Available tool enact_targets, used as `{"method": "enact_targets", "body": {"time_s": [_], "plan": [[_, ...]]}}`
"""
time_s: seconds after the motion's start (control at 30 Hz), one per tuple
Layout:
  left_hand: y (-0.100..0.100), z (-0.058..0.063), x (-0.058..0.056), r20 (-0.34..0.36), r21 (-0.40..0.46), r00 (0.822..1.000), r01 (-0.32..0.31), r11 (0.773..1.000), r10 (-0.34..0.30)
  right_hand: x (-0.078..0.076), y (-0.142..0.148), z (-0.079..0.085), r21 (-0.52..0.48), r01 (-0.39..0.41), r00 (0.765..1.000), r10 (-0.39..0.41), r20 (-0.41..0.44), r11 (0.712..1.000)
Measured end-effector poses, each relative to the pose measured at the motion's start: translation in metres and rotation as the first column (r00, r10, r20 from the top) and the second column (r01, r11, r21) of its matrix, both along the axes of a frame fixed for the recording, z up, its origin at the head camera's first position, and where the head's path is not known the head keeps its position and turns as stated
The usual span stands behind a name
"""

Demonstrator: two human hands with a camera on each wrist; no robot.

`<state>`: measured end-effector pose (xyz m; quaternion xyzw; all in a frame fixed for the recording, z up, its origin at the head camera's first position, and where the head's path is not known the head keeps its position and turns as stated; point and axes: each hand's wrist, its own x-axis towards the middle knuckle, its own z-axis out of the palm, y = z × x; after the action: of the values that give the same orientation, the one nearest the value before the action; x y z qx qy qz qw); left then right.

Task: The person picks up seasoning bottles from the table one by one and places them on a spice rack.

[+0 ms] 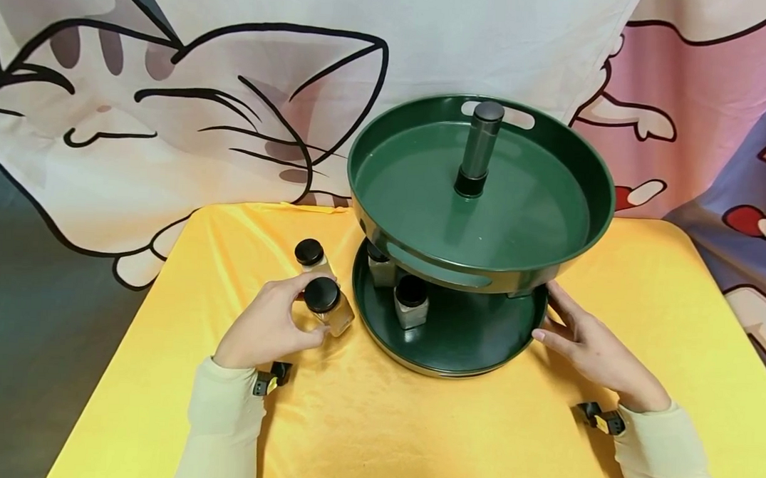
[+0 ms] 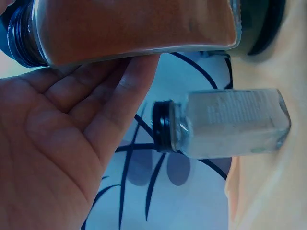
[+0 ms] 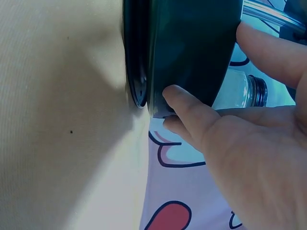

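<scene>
My left hand (image 1: 273, 320) holds a glass spice jar (image 1: 335, 314) of brown powder between thumb and fingers, its black lid uppermost. Right behind it stands another black-lidded jar (image 1: 314, 259) on the cloth; in the left wrist view this jar (image 2: 235, 124) has pale contents and a printed label. A green two-tier round stand rises to the right. On its lower tray (image 1: 468, 335) are two black-lidded jars, the nearer jar (image 1: 411, 303) with greyish contents and the other jar (image 1: 382, 269) partly under the upper tier. My right hand (image 1: 587, 344) touches the lower tray's outer wall (image 3: 192, 52) with extended fingers.
The wide upper tray (image 1: 473, 229) overhangs the lower one, with a central post (image 1: 479, 150) and handle slots in its wall. A yellow cloth (image 1: 413, 433) covers the table. Behind hangs a cartoon-printed curtain (image 1: 494, 44).
</scene>
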<state>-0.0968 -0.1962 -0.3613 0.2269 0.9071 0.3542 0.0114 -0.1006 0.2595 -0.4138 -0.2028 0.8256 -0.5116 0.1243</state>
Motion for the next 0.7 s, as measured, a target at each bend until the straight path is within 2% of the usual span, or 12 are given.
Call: {"method": "enact_targets", "body": {"time_s": [0.2, 0.37, 0.47, 0.7], "plan": [[0.007, 0.010, 0.007, -0.028, 0.028, 1.000, 0.010, 1.000, -0.010, 0.000, -0.001, 0.002, 0.003, 0.008, 0.999, -0.008, 0.031, 1.000], [0.014, 0.013, 0.010, -0.054, 0.061, 0.999, 0.007, 0.998, -0.004, 0.003, -0.003, 0.005, 0.082, 0.054, 0.999, -0.054, 0.002, 0.995], [0.017, 0.015, 0.011, -0.063, 0.062, 0.998, 0.002, 0.998, 0.002, 0.005, -0.005, 0.007, 0.123, 0.077, 0.997, -0.075, -0.014, 0.989], [0.029, 0.020, 0.016, -0.097, 0.050, 0.995, -0.025, 0.998, 0.030, 0.005, -0.004, 0.007, 0.141, 0.069, 0.998, -0.069, -0.004, 0.988]]}}
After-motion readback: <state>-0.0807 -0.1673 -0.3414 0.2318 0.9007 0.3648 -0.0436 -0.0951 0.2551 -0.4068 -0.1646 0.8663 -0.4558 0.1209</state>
